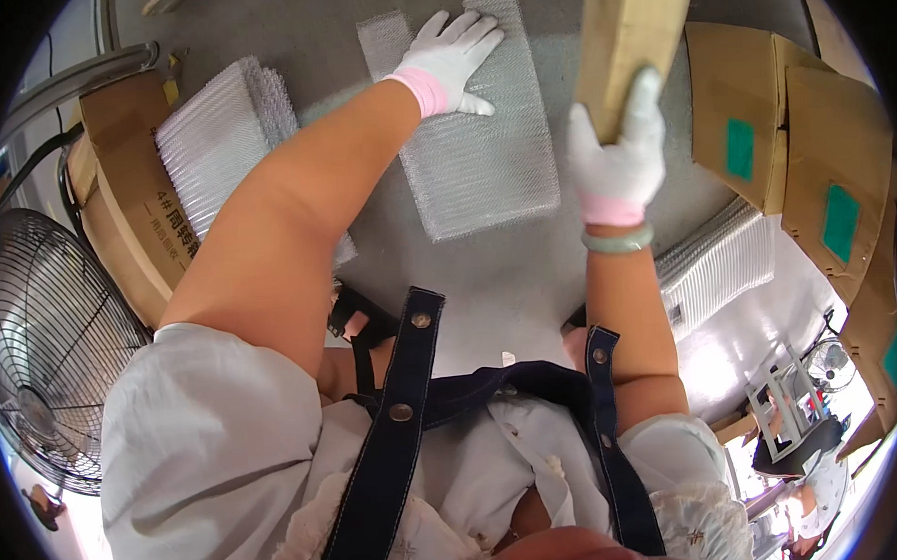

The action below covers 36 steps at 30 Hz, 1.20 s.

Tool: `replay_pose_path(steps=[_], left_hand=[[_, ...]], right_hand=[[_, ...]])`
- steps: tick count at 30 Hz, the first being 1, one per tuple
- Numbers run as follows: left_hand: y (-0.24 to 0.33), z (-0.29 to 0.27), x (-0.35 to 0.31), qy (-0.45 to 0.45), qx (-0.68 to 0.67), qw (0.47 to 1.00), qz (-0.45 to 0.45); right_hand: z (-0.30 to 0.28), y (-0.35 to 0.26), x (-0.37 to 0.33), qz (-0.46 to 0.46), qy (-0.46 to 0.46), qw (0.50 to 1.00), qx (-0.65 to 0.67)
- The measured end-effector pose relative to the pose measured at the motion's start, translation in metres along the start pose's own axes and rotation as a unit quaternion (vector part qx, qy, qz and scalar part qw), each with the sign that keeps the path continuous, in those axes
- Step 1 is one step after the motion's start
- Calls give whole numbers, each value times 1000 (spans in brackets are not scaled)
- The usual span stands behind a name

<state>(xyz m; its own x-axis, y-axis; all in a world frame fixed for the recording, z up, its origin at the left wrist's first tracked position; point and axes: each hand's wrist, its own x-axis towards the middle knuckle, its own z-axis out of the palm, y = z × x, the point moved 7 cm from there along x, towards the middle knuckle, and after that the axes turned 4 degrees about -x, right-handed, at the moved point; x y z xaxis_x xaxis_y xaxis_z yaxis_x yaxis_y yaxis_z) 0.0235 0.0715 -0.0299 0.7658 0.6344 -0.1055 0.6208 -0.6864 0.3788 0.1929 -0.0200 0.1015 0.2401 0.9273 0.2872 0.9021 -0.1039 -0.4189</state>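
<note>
My left hand (447, 62), in a white glove with a pink cuff, lies with fingers spread on the upper part of a bubble wrap sheet (489, 173). Another piece of bubble wrap (384, 45) shows beside its wrist, partly under the hand. In my gloved right hand (619, 162) is the near end of a thick wooden block (638, 26), with thumb and fingers on either side of it. The block reaches away past the top edge of the view, so its far end is hidden. It is to the right of the sheet, apart from it.
Stacked bubble wrap (224, 140) leans by a cardboard box (144, 193) at left, near a large black fan (51, 347). Cardboard boxes (736, 97) with green patches line the right side. Another bubble wrap stack (723, 263) lies below them. A person (823, 494) is at far lower right.
</note>
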Motion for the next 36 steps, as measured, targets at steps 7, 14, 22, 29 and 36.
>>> replay_pose_path(steps=[7,14,22,29,36], left_hand=[[-2,-2,4,-23,-13,1000,-11],[6,-7,13,-53,2,999,-10],[1,7,7,-7,34,999,-3],[1,-3,9,-38,45,998,-24],[10,-22,9,-90,-15,995,-40]], right_hand=[[54,12,-6,123,-317,932,-123],[72,29,-46,139,-354,913,-149],[18,33,-90,62,-170,979,-96],[-14,33,-83,55,-155,985,-48],[23,63,-139,120,-262,949,-128]])
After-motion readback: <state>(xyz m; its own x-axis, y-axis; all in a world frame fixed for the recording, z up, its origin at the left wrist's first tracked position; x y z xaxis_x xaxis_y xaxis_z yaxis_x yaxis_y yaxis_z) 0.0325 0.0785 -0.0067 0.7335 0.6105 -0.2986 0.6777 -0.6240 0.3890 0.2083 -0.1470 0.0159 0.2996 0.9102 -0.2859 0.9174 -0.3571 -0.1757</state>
